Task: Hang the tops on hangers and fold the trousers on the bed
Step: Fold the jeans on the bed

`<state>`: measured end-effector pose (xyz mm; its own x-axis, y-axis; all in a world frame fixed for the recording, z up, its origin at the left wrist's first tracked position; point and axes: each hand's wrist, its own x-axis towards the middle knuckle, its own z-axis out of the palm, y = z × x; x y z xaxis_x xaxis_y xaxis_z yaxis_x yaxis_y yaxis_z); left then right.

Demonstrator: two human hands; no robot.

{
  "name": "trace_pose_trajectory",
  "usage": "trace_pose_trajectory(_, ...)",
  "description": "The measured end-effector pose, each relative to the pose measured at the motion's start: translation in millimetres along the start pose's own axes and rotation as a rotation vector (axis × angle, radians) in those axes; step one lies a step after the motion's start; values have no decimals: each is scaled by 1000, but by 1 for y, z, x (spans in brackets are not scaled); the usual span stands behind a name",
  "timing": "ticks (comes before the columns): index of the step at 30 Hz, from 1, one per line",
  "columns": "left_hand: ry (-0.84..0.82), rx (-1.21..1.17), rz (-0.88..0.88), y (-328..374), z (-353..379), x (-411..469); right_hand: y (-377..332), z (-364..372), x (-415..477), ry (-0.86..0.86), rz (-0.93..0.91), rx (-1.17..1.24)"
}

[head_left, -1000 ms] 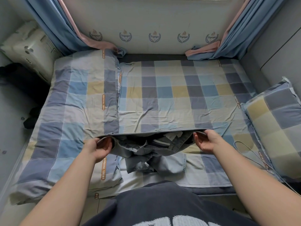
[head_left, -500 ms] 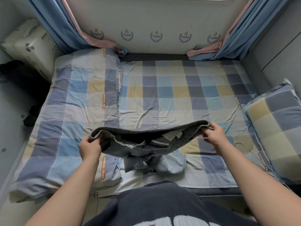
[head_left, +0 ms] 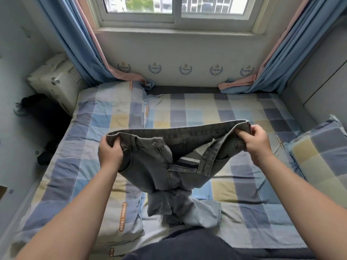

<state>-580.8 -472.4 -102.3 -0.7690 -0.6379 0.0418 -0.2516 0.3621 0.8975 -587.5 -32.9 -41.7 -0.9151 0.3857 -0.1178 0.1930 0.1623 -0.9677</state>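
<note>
Both hands, left hand [head_left: 109, 152] and right hand [head_left: 257, 140], grip the waistband of grey jeans [head_left: 169, 166] held open above the checked bed [head_left: 244, 194], fly unzipped.

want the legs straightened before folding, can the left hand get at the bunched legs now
Probably not as is: the left hand grips the jeans waistband. The legs lie bunched on the bed just below it with nothing between, so letting go should suffice.

Leg ends of the trousers [head_left: 150, 169] lie blurred at the bed's [head_left: 253, 194] near edge, partly behind a dark shirt [head_left: 187, 246]; the pillow [head_left: 323, 156] is cropped at right.
</note>
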Motion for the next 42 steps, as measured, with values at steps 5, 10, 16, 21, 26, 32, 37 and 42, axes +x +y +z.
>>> trace_pose_trajectory(5,77,-98,202,110,-3,56,-120,4,34,41,-151,115)
trace_pose_trajectory(10,120,-254,359,242,-21,92,-254,-4,54,55,-236,274)
trace_pose_trajectory(16,154,-364,498,385,-60,113,-392,-32,57,-14,-165,376)
trace_pose_trajectory(21,166,-371,536,456,-95,133,-459,-52,58,-7,-220,320)
trace_pose_trajectory(26,159,-411,572,485,-132,148,-499,-64,57,18,-288,311)
trace_pose_trajectory(32,159,-405,702,514,-158,148,-532,-64,44,23,-378,262)
trace_pose_trajectory(37,159,-377,686,509,-156,148,-540,-58,43,42,-386,194)
trace_pose_trajectory(42,188,-324,637,498,-152,155,-536,-62,46,108,-400,173)
